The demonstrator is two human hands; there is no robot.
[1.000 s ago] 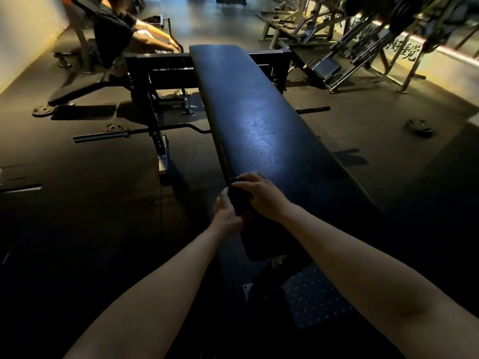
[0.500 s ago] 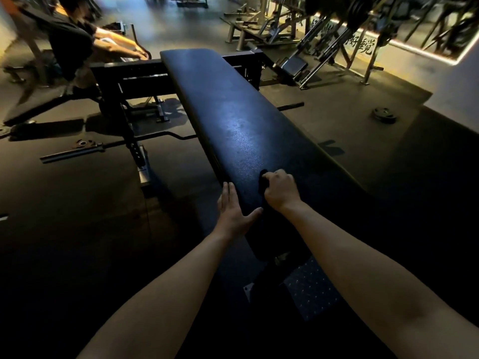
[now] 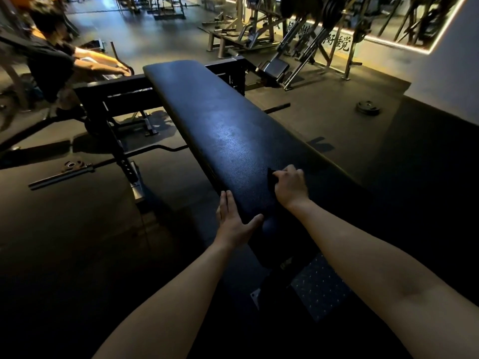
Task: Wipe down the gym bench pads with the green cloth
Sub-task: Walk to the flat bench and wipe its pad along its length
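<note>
Dim gym floor of dark rubber surrounds a long black bench pad that runs away from the viewer. Weight machines stand along the far wall, a weight plate lies on the floor to the right, and another person works at equipment to the far left.

The left hand lies flat against the pad's near left edge, fingers straight and together, thumb spread onto the top surface. It holds nothing and seems to steady the bench. The right hand rests on top of the pad with its fingers curled around a bunched cloth. The cloth looks almost black in this light, and only a small fold shows past the knuckles.

One second ago both hands were gathered around the cloth at the pad's left edge. Since then the left hand has let go and flattened, and the right hand has carried the cloth toward the middle of the pad. This suggests wiping has only just started at the near end, with most of the pad's length not yet covered.
</note>
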